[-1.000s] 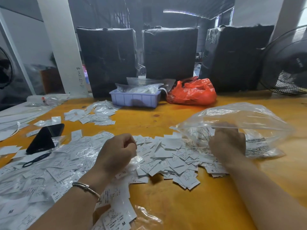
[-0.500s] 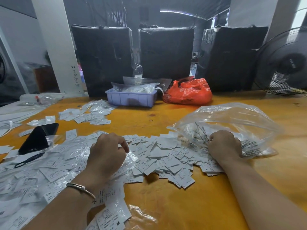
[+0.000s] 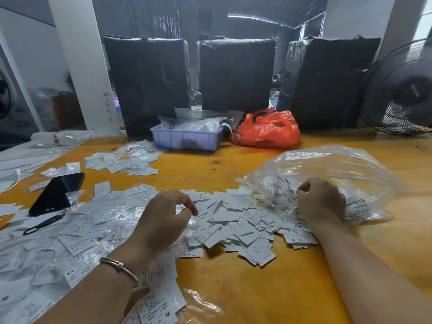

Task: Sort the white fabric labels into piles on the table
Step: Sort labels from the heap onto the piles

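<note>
A heap of small white fabric labels printed with sizes lies in the middle of the orange table. My left hand hovers on the heap's left side with fingers loosely curled; I see nothing held in it. My right hand is a fist that grips the mouth edge of a clear plastic bag, which lies puffed up to the right with a few labels inside. More labels, some under clear film, spread to the left. A smaller pile sits farther back.
A black phone and a black loop-handled tool lie at the left. A blue tray of bags and a red plastic bag stand behind, before black wrapped boxes. A fan is at the right.
My left hand has loosened from a fist into curled, parted fingers. My right hand has drawn back toward me at the bag's mouth, and the bag has shifted slightly.
</note>
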